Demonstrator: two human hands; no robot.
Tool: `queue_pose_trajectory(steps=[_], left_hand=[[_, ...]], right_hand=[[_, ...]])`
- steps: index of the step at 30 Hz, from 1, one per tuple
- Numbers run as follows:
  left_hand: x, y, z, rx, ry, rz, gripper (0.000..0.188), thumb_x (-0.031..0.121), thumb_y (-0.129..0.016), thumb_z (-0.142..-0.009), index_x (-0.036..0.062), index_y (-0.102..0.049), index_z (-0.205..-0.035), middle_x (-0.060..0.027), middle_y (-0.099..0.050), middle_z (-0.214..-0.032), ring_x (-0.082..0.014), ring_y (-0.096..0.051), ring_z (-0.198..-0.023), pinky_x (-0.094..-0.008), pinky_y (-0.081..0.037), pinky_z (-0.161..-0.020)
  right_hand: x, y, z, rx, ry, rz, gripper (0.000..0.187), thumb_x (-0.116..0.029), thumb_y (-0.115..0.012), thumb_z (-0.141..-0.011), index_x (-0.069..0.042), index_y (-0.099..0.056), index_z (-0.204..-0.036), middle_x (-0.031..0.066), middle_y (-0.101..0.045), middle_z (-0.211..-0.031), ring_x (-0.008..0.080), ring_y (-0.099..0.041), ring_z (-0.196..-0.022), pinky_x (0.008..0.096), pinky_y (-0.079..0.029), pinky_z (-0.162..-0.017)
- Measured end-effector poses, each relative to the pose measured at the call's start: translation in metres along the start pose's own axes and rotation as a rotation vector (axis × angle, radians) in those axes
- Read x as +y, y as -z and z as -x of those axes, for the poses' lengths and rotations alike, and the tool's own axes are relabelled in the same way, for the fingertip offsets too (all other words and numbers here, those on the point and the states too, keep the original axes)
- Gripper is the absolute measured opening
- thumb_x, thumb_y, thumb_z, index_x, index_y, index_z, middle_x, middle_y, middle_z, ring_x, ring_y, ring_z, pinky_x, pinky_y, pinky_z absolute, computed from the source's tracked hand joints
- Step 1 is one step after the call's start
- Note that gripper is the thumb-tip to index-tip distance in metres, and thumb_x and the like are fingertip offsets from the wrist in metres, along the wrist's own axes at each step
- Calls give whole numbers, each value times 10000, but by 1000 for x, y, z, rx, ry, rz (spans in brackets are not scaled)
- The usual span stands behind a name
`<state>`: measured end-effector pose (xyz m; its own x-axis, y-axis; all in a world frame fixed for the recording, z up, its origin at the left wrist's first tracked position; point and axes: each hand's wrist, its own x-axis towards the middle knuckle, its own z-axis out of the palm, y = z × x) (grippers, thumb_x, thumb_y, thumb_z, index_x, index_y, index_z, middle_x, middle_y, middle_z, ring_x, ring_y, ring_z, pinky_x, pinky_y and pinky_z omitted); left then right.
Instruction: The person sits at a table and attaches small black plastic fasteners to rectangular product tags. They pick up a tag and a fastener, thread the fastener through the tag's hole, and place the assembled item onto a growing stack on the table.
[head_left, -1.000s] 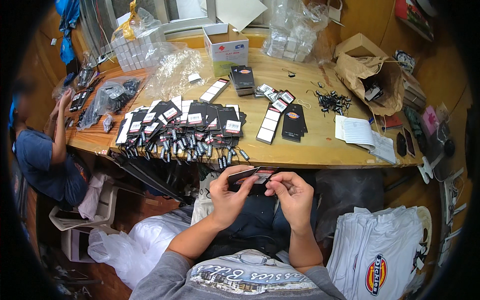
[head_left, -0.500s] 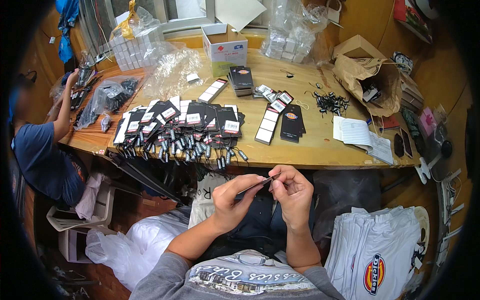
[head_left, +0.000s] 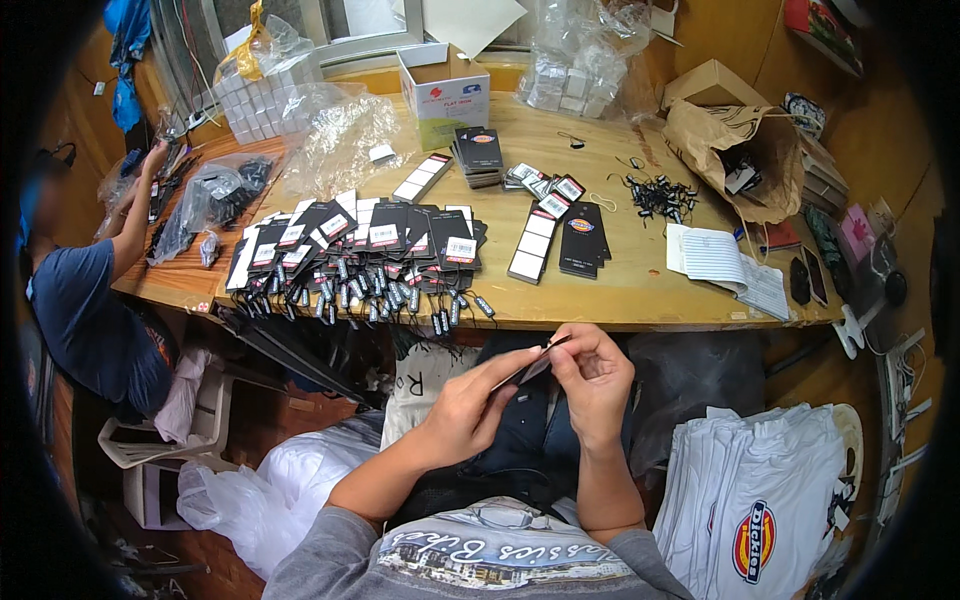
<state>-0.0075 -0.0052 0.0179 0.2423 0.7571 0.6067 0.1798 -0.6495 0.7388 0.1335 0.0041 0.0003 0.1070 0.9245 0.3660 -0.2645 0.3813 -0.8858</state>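
Observation:
In front of my lap, below the table's near edge, my left hand (head_left: pixel 468 405) holds a thin dark hang tag (head_left: pixel 532 370) edge-on between thumb and fingers. My right hand (head_left: pixel 597 385) pinches the tag's upper end with thumb and index finger; any small thing between those fingertips is too fine to make out. On the table ahead lies a spread heap of black hang tags (head_left: pixel 384 228), their black strings and small plastic seals (head_left: pixel 440 322) hanging toward the near edge. Right of the heap are a stack of black tags (head_left: pixel 580 245) and a strip of white labels (head_left: pixel 530 248).
Loose black string seals (head_left: pixel 655 198), an open notebook (head_left: pixel 710 262) and a brown paper bag (head_left: pixel 715 150) occupy the table's right side. A white carton (head_left: pixel 445 105) stands at the back. Folded white shirts (head_left: pixel 745 490) lie lower right. A co-worker (head_left: pixel 95 290) sits at left.
My hands have turned the tag slightly, so more of its face shows. My right hand has shifted a little right, its fingertips still at the tag's upper end.

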Motion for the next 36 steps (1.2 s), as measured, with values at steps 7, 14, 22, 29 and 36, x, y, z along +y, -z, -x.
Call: queue_pose_trajectory(steps=[7,14,22,29,36], left_hand=[[-14,5,9,159,213,156,232,-40,-544,-733,-27,-549,-965,-98,-617,-824,-114,-591,-700,-188,-438,-567],[-8,6,9,102,86,11,259,-8,-573,-700,24,-573,-957,-122,-607,-755,-147,-598,-608,-216,-443,-527],[-3,7,7,18,-95,-168,373,-47,-583,-639,45,-555,-999,-123,-595,-833,-215,-592,-647,-257,-467,-539],[3,17,5,-233,14,-123,453,-91,-486,-698,30,-425,-1130,-150,-560,-943,-248,-577,-776,-270,-455,-661],[-18,14,9,98,267,522,96,-20,-385,-823,0,-339,-904,-244,-529,-943,-263,-531,-913,-347,-416,-802]], right_hand=[[-18,2,2,-115,273,469,131,20,-635,-614,-2,-526,-684,81,-520,-819,156,-501,-702,236,-398,-590],[-19,-8,3,-103,377,534,143,26,-639,-590,-6,-531,-679,99,-517,-868,206,-503,-768,267,-415,-656],[-15,-9,6,-130,289,388,117,54,-587,-629,6,-498,-688,127,-521,-871,160,-506,-777,251,-394,-720],[-6,-4,4,-153,192,188,100,70,-569,-675,10,-493,-701,115,-519,-840,147,-507,-766,238,-398,-703],[-12,2,3,-289,273,321,120,42,-615,-637,4,-510,-683,126,-501,-841,196,-507,-805,285,-405,-734]])
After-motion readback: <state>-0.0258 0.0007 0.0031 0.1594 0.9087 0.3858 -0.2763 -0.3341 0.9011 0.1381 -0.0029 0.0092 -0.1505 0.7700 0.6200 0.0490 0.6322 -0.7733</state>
